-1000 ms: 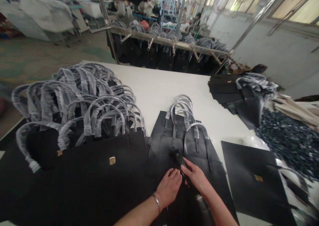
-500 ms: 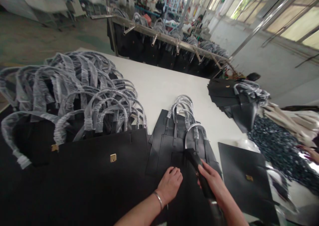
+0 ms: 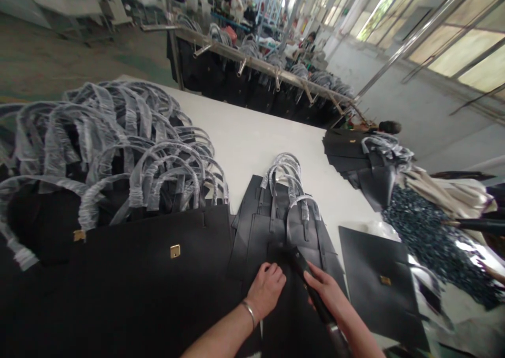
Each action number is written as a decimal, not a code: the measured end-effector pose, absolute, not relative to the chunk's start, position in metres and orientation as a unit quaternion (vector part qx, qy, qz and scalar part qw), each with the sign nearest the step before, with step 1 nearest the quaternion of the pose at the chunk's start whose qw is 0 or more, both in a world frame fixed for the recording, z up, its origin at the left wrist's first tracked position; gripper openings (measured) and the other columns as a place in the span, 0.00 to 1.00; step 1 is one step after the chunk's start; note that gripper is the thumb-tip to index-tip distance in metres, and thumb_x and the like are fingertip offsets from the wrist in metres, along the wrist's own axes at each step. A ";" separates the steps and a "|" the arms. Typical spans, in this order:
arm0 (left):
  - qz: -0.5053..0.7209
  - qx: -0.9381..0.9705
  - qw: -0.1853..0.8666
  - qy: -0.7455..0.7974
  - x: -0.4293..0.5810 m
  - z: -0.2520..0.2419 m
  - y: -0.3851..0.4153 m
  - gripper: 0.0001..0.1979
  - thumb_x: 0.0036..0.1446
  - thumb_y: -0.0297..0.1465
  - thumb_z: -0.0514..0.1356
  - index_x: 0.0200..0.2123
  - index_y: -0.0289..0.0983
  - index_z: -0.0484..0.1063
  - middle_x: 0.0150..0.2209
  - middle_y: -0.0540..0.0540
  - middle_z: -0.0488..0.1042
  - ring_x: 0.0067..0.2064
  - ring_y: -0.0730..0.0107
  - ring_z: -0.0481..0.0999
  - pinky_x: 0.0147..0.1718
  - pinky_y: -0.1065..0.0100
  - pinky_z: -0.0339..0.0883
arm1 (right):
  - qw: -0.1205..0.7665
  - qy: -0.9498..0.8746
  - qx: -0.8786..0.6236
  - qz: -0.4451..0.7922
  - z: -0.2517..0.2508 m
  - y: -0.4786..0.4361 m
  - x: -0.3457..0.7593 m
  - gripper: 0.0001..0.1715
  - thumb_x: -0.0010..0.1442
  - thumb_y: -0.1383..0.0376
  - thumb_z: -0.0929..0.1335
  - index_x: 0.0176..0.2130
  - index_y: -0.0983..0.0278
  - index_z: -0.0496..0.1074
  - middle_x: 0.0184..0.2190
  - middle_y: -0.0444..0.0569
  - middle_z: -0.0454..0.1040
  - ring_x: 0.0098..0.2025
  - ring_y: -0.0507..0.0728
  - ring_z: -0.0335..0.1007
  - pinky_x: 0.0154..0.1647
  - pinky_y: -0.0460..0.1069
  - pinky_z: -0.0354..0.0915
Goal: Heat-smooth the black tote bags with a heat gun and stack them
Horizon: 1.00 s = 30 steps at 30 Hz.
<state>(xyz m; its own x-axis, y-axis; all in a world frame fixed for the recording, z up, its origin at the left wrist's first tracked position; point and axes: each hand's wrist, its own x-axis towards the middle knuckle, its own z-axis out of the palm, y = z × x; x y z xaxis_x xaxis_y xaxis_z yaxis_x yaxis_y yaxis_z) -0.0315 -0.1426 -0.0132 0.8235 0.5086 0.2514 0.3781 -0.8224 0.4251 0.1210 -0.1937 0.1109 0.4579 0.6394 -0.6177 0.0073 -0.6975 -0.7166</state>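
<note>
The left hand is laid open on a flat black leather-look tote bag, with the fingers slightly curled and nothing gripped. A silver bangle is worn on its wrist. The right hand is closed narrowly around a black cylindrical hand tool, whose metal collar is angled toward 6 o'clock. Both hands are placed at about 6 o'clock, over the lower part of the tote bag, which lies on a white table. Its plastic-wrapped loop handles are directed toward 12 o'clock.

The tote bag is judged to be light and semi-stiff, able to flex but likely to keep its flat shape. Its smooth surface may slip on the table, so it is best steadied by flat pressure on the body or taken by the wrapped handles.

A large pile of similar black totes, with gold-coloured square clasps, is heaped at 9 o'clock. A single black tote is laid flat at 4 o'clock, beside a heap of dark scraps. A metal rack hung with black bags is seen at 12 o'clock.
</note>
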 end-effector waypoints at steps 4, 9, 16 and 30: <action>0.181 0.935 0.183 0.242 -0.032 -0.015 -0.144 0.09 0.60 0.21 0.53 0.43 0.36 0.67 0.45 0.44 0.70 0.53 0.61 0.66 0.54 0.57 0.59 | 0.386 -0.217 -0.789 0.426 0.111 -0.172 0.131 0.45 0.52 0.49 0.71 0.62 0.65 0.60 0.20 0.39 0.69 0.18 0.51 0.65 0.18 0.45 0.61; 0.211 0.892 0.214 0.338 -0.021 -0.023 -0.145 0.16 0.60 0.22 0.53 0.51 0.38 0.64 0.48 0.44 0.69 0.51 0.62 0.68 0.52 0.58 0.64 | 0.409 -0.201 -0.795 0.400 0.132 -0.192 0.155 0.46 0.51 0.48 0.71 0.62 0.64 0.60 0.20 0.39 0.70 0.19 0.52 0.66 0.20 0.46 0.62; 0.183 0.792 0.239 0.531 0.009 0.007 -0.112 0.17 0.50 0.29 0.68 0.43 0.34 0.68 0.46 0.40 0.67 0.49 0.54 0.70 0.45 0.57 0.69 | 0.395 -0.152 -0.798 0.429 0.124 -0.266 0.157 0.55 0.48 0.44 0.72 0.65 0.64 0.55 0.19 0.40 0.71 0.18 0.52 0.65 0.20 0.46 0.61; 0.162 0.739 0.473 0.452 0.009 0.062 -0.076 0.06 0.55 0.30 0.62 0.30 0.32 0.72 0.31 0.44 0.75 0.36 0.63 0.75 0.38 0.65 0.68 | 0.500 -0.063 -0.782 0.367 0.120 -0.333 0.165 0.57 0.44 0.43 0.74 0.64 0.63 0.57 0.21 0.39 0.71 0.19 0.52 0.66 0.21 0.46 0.63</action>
